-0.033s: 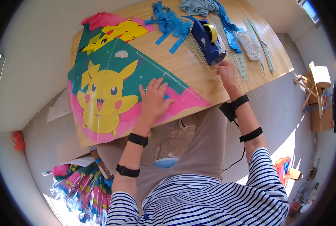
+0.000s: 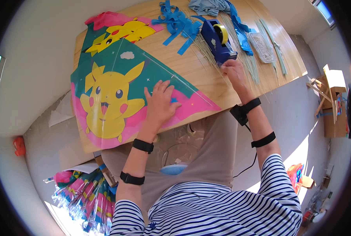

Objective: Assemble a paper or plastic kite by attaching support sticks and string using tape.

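Observation:
A kite sheet (image 2: pixel 131 78), green and pink with a large yellow cartoon creature, lies flat at the table's near left, a thin pale rod along its slanted right edge. My left hand (image 2: pixel 161 100) rests spread on its right part, fingers apart, near a small blue piece. At the front end of a dark blue tape dispenser (image 2: pixel 214 41), which carries a yellowish roll, my right hand (image 2: pixel 234 72) is closed in a pinch. A bit of clear tape (image 2: pixel 220 64) shows at its fingertips.
Behind lies another kite sheet (image 2: pixel 134 31). Blue ribbon strips (image 2: pixel 178 27), thin sticks (image 2: pixel 249 65) and a clear plastic box (image 2: pixel 261 47) of small pieces cover the table's far side. Grey-blue cloth (image 2: pixel 209 6) lies at the back. Wrapped kites (image 2: pixel 85 198) are heaped at lower left.
My right hand has shifted slightly left and up at the dispenser's front, and the clear tape at its fingertips shows more. My left hand stays on the kite sheet.

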`<state>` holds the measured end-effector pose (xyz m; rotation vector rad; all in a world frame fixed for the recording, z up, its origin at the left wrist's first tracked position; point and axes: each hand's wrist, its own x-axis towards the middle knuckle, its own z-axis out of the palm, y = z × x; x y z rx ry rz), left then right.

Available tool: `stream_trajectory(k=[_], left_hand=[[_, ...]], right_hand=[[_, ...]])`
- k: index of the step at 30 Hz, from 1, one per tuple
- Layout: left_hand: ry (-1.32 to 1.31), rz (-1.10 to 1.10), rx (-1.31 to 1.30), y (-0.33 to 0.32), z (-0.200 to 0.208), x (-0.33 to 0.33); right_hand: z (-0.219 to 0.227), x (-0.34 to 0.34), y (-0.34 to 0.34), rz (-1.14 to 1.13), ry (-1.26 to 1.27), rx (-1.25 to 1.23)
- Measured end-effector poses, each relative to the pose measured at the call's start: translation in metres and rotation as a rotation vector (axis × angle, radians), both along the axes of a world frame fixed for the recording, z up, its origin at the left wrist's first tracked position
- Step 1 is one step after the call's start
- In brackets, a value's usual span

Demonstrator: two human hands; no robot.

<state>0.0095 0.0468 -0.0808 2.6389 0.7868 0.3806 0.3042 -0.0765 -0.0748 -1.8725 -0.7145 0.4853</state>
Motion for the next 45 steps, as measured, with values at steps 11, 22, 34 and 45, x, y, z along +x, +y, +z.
stream_trajectory(k=[11,22,34,45], left_hand=[[0.001,-0.031,0.019,0.020,0.015,-0.012],[-0.064,-0.091,0.010,0.027,0.004,0.002],[-0.074,-0.113,0.003,0.031,-0.004,0.018],[-0.024,-0.095,0.018,0.032,-0.008,0.021]], right_hand=[[0.001,-0.074,0.142,0.734,-0.580,-0.384],[-0.023,-0.077,0.161,0.734,-0.721,-0.451],[-0.013,-0.081,0.163,0.798,-0.778,-0.544],[0.002,-0.074,0.164,0.647,-0.551,-0.674]])
